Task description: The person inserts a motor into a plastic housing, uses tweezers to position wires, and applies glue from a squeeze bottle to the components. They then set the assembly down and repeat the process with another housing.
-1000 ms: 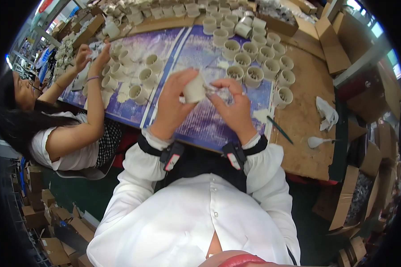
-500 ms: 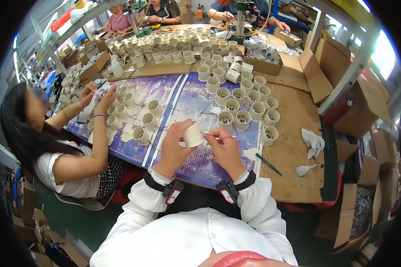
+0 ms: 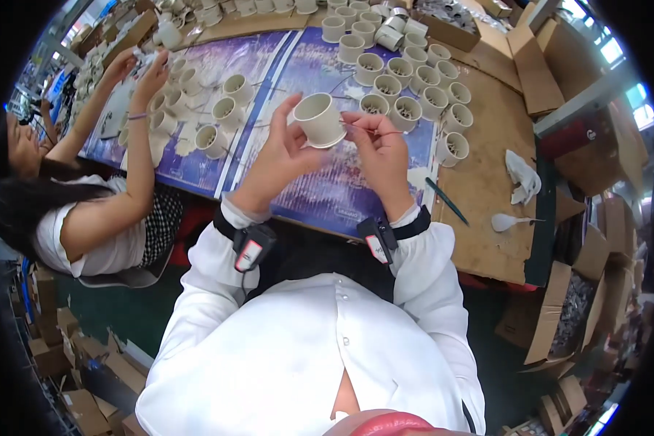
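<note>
right, left hand [image 3: 280, 161] is up off the bench w/ fingers curled round a small cream ceramic cup [image 3: 318, 120], thumb on the near side, index stretched up past the rim. cup is tilted, open mouth turned toward the camera, held in the air over the purple-blue printed sheet [image 3: 327, 189] that covers the middle of the workbench. right hand [image 3: 381, 152] sits just beside the cup on its right, fingers pinched shut on a thin stick-like tool [image 3: 389, 134]; tool end is near the cup's side but can't tell if it touches. both wrists carry a black strap w/ a small device [image 3: 251, 251] over white sleeves.

beyond the hands, rows of same cream cups [image 3: 414, 80] stand upright on the sheet & on the bare wooden bench top [image 3: 487, 218], some w/ dark bits inside. on the bare wood at right: a dark pen-like tool [image 3: 447, 201] lying slanted, a crumpled white cloth [image 3: 522, 176], and a white spoon-shaped piece [image 3: 509, 221] near the edge. open cardboard boxes [image 3: 538, 73] stand along the right side.

on the left a 2nd person in a white top leans over the bench, their hands [image 3: 134, 73] reaching among more cups [image 3: 221, 109] at the far left of the sheet, well apart from the held cup.
</note>
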`<state>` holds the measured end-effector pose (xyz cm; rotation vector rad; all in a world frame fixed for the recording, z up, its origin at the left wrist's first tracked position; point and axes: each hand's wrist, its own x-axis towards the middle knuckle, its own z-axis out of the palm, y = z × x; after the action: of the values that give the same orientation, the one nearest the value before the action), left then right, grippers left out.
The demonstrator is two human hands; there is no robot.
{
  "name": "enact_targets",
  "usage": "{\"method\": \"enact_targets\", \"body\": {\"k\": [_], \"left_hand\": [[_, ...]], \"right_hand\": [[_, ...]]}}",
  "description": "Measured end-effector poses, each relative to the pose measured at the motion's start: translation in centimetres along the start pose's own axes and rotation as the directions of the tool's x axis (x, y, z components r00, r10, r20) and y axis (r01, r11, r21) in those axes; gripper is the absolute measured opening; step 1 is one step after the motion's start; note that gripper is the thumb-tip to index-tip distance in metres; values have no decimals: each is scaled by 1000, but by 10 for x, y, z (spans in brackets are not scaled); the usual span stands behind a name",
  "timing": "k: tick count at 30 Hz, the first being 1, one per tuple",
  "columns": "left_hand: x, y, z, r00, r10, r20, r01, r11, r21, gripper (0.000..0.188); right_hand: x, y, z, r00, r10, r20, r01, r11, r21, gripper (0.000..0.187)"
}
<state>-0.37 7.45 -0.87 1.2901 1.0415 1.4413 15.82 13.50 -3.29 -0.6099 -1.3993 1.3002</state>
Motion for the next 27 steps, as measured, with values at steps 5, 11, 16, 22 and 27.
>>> {"method": "enact_targets", "body": {"k": [5, 11, 16, 22, 27], "left_hand": [[2, 6, -9, 939, -286, 192, 344, 770, -537, 45], [-3, 10, -11, 948, -276, 158, 317, 786, -531, 41], [-7, 25, -3, 977, -212, 1, 200, 921, -334, 42], [-9, 29, -2, 980, -186, -70, 164, 957, -240, 46], [-10, 24, -4, 966, -242, -87, 209, 936, -282, 47]], "right_hand": [[-8, -6, 4, 997, -1, 74, 3, 1000, -29, 6], [-7, -5, 1, 989, -106, 108, 115, 990, -84, 6], [0, -3, -5, 967, -187, 173, 219, 957, -190, 5], [2, 1, -9, 968, -156, 197, 198, 957, -212, 5], [-1, 3, -10, 975, -101, 197, 147, 961, -235, 7]]}}
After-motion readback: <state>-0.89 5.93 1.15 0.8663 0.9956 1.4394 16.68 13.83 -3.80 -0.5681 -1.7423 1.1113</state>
